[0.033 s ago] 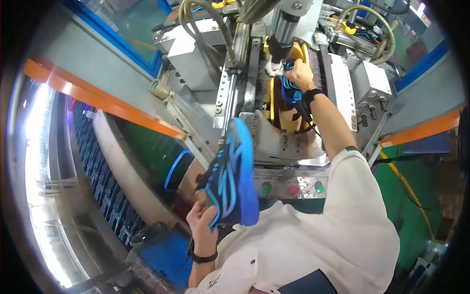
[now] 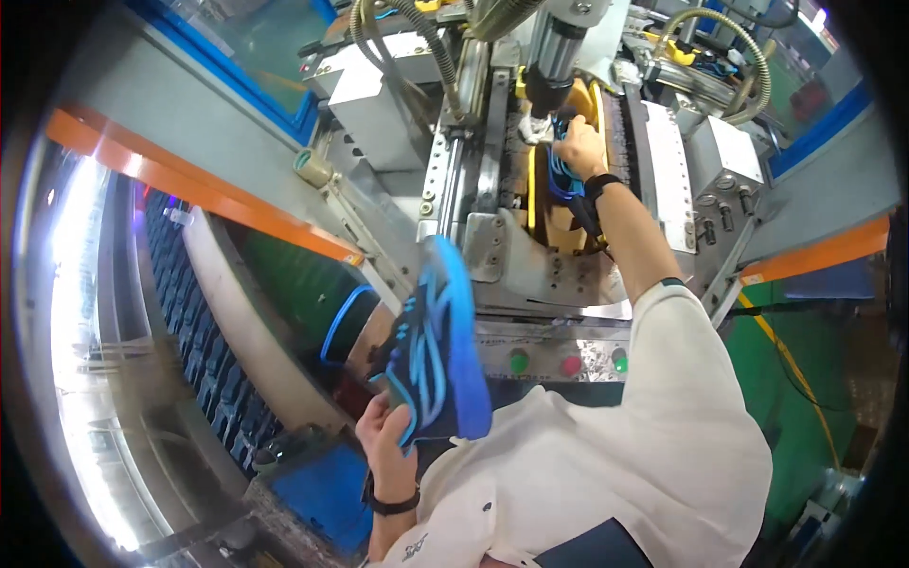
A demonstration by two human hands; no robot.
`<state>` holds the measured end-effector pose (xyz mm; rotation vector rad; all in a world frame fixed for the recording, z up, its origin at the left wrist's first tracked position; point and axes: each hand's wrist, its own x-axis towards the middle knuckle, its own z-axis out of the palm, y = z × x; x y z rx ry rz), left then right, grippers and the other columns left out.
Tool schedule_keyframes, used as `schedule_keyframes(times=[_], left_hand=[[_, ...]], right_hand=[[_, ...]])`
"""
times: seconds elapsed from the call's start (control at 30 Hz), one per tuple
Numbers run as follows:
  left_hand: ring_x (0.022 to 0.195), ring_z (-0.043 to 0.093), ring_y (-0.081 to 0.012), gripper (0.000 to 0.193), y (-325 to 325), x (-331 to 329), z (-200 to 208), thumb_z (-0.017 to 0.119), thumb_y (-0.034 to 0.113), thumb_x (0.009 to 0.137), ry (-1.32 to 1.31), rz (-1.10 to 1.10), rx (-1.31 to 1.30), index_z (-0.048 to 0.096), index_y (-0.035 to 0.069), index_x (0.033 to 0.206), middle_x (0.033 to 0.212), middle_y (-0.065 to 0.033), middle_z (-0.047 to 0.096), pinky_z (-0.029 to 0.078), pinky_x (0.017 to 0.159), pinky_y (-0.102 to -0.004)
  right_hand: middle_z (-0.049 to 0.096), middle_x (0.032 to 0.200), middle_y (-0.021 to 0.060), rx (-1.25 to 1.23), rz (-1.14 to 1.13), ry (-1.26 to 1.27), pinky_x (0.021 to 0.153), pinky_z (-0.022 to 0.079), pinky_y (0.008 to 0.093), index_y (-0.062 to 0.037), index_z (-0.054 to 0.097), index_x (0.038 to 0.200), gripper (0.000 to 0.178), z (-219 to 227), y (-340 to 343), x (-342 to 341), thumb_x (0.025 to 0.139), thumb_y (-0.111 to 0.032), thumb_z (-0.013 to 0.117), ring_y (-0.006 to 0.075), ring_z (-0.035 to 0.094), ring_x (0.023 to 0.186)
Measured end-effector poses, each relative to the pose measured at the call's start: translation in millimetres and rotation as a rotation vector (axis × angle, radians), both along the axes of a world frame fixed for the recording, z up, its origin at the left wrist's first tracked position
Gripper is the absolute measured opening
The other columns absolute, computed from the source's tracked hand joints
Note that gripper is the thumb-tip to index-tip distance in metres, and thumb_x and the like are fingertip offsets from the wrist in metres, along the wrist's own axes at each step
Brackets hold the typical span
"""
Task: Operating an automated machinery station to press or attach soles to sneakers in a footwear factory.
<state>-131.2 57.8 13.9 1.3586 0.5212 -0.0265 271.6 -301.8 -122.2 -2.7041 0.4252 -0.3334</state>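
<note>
My left hand [image 2: 386, 435] grips a blue and black sports shoe [image 2: 438, 346] by its heel end, thumb on the near side. The shoe stands roughly upright in front of my body, toe toward the machine and blue sole to the right. My right hand [image 2: 580, 150] reaches into the machine's yellow-edged slot. Its fingers are closed on a second blue and black shoe [image 2: 561, 170], partly hidden by the hand. Close beside that hand is the white-wrapped tip [image 2: 536, 130] under a metal press cylinder [image 2: 554, 68].
Green and red buttons [image 2: 571, 365] line the machine's front panel. Orange-edged frames [image 2: 218, 201] flank both sides. To the left runs a dark ridged conveyor belt [image 2: 204, 341]. A blue surface [image 2: 317, 497] lies by my left forearm. Hoses [image 2: 426, 47] hang above.
The shoe in my left hand has shifted slightly left and down. My right hand stays on the shoe in the slot. The whole view has shifted a little.
</note>
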Motion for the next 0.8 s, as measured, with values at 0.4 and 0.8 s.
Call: schedule_keyframes(times=[0.4, 0.8], left_hand=[[0.125, 0.046, -0.0362, 0.070, -1.3, -128.5, -22.7, 0.055, -0.018, 0.070, -0.176, 0.046, 1.243, 0.048, 0.010, 0.134, 0.130, -0.0228, 0.046, 0.039, 0.104, -0.0404], [0.125, 0.048, -0.0346, 0.068, -41.8, -164.4, -30.1, 0.056, -0.018, 0.071, -0.101, 0.123, 1.150, 0.048, 0.007, 0.133, 0.132, -0.0223, 0.046, 0.042, 0.103, -0.0405]], right_hand=[[0.065, 0.098, 0.0169, 0.432, 0.673, -0.467, 0.078, 0.053, 0.0422, -0.0030, 0.060, 0.101, 0.024, 44.4, 89.3, -249.8, 0.077, -0.004, 0.064, 0.0359, 0.063, 0.092], [0.054, 0.108, 0.0146, 0.246, 0.985, 0.068, 0.083, 0.052, 0.0439, -0.0042, 0.055, 0.103, 0.026, -157.8, 153.5, -342.8, 0.079, -0.012, 0.061, 0.0327, 0.053, 0.112]])
